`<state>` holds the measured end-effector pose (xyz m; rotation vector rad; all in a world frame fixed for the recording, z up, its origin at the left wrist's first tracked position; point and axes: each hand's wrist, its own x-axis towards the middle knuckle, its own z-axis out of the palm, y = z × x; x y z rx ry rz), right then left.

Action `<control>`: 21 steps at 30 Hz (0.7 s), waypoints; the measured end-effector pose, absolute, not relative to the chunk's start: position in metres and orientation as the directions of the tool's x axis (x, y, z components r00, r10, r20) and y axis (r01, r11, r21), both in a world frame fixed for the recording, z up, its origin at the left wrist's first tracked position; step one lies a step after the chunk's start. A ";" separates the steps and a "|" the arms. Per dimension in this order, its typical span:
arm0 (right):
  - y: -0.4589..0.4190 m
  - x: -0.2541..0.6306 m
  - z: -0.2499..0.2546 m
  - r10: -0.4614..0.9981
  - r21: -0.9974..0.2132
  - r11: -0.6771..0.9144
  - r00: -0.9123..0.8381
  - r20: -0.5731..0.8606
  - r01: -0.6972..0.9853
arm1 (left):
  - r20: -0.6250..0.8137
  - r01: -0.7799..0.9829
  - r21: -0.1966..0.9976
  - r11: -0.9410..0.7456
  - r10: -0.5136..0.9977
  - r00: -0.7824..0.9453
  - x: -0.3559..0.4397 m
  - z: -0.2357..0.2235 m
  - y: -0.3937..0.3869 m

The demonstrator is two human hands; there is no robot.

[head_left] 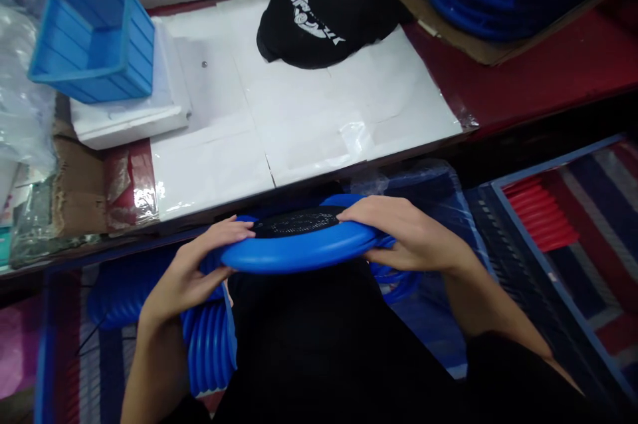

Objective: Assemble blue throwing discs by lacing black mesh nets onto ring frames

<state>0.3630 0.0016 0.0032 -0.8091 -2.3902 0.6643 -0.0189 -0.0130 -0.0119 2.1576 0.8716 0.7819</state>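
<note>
Both hands are closed around the edge of one blue disc (pixel 299 251), which has a black middle (pixel 294 220) with a mesh look; the left hand (pixel 187 271) grips the left end, with fingers over the top and the thumb under the rim; the right hand (pixel 411 231) grips the opposite end, also from above and below. The disc is in front of the person's black clothes (pixel 309 344), just before the near edge of the table (pixel 309 131), and it is seen almost from its side.

On the white cover of this table lies a black cloth (pixel 359 22) with a white print, toward the back; at the left, a light blue basket (pixel 94 82) stands on a white block (pixel 134 123); a small round thing (pixel 204 64) lies to the right of them. At the upper right, a carton (pixel 493 55) holds blue rings (pixel 463 8); more blue rings (pixel 207 347) are stacked below the left hand; a red stack (pixel 541 211) lies farther to the right.
</note>
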 end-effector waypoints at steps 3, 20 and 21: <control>0.002 0.351 0.002 0.628 -0.516 0.744 -0.710 0.319 0.426 | 0.153 0.500 0.665 -0.554 0.758 0.634 0.003 -0.011 -0.012; 0.008 0.335 0.014 0.637 -0.467 0.746 -0.714 0.291 0.475 | 0.308 0.432 0.636 -0.639 0.724 0.617 0.016 -0.003 -0.005; 0.009 0.341 0.015 0.645 -0.511 0.724 -0.717 0.264 0.464 | 0.310 0.405 0.679 -0.612 0.739 0.598 0.010 -0.004 -0.004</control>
